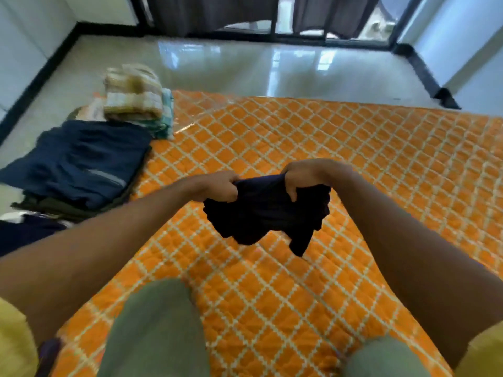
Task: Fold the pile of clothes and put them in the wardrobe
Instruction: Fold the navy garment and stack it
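Bunching midframe above the orange quilt [353, 164], the dark garment [266, 213] hangs crumpled from the left hand [217, 186] and right hand [307, 176], both gripping its top edge; folding it like this risks creases.

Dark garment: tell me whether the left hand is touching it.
Touching. The head view shows the left hand gripping the dark garment, fingers curled round its upper edge.

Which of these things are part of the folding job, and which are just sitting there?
Part of the job: small dark navy garment, gripped by the left hand and right hand; folded navy blue clothes stack; folded beige checked cloth pile.
Just there: orange diamond-quilted mat; dark grey curtains; shiny pale floor.
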